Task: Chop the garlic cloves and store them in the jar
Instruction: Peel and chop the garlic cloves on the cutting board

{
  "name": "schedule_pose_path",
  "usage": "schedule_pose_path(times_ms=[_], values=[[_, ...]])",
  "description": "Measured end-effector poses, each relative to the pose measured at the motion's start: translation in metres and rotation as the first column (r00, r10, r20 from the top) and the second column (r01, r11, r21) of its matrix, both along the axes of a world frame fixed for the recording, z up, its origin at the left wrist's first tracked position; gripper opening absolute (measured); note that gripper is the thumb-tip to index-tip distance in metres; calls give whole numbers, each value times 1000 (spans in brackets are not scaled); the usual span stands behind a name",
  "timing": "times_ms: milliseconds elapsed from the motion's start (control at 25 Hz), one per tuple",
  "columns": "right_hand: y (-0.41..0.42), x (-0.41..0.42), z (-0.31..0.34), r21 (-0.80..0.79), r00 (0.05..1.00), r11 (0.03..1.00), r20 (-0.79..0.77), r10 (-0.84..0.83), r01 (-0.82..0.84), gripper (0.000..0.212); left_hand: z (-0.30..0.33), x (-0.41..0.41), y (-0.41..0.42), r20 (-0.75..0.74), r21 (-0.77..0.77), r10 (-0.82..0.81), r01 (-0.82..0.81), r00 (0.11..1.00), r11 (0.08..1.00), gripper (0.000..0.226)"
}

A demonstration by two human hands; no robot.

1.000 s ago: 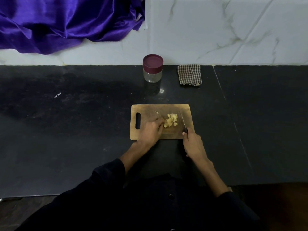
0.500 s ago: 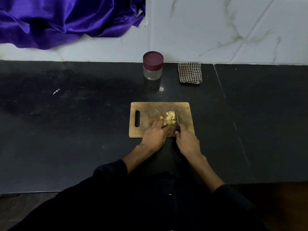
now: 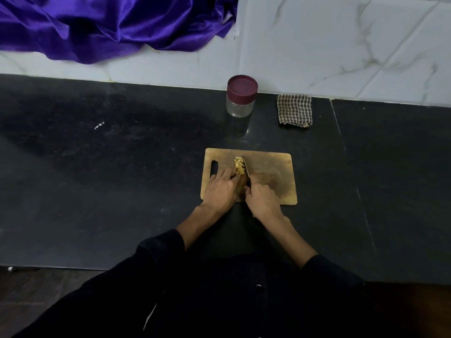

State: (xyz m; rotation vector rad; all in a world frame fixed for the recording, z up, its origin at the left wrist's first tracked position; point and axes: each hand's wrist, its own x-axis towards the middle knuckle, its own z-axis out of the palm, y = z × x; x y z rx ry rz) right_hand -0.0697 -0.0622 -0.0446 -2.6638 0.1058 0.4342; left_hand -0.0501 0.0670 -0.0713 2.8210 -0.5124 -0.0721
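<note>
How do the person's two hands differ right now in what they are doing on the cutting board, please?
The left hand lies with fingers stretched forward against the garlic pieces, while the right hand is curled round the knife handle. The left hand lies toward the board's slotted end; the right hand is nearer its middle, with the blade running along the right side of the garlic. Both rest over the near edge of the cutting board.
</note>
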Motion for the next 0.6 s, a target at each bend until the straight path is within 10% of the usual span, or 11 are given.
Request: schedule_pose_path(times_ms=[600], values=[[0,3,2,25,1000,999,-10,-30,30,35,7,2,12,-8,-91,128,-128,992,988,29]])
